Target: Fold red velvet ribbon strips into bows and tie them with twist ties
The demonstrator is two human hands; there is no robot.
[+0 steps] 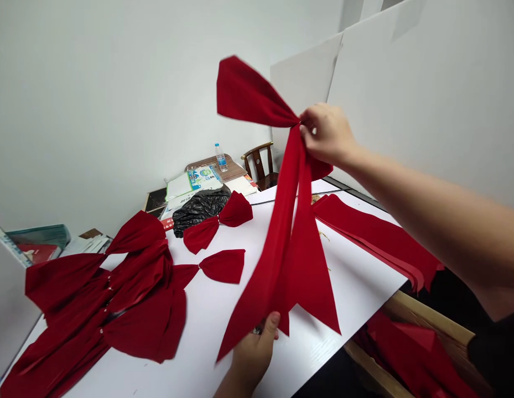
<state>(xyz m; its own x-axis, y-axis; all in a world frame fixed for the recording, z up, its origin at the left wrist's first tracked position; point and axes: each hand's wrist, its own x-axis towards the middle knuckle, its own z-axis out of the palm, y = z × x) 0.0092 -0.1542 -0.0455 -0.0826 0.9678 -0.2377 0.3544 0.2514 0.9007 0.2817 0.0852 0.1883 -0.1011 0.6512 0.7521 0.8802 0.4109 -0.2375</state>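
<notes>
A large red fabric bow (252, 94) with two long, notched tails hangs above the table. My right hand (329, 130) pinches it at its gathered middle, and one loop is partly hidden behind that hand. Lower down, my left hand (254, 345) is closed around the lower part of a tail, its thumb up and its other fingers mostly covered by the cloth. Something small and shiny shows by those fingers, too small to name. To the left lies a pile of similar red bows (136, 298), with two single bows (221, 266) beside it.
Flat red fabric strips (364, 232) are stacked at the right of the white table (198, 342). Behind stand a black plastic bag (202, 204), a water bottle (221, 158) and a wooden chair (260, 166). More red cloth (418, 354) sits in a wooden-edged container below the table edge.
</notes>
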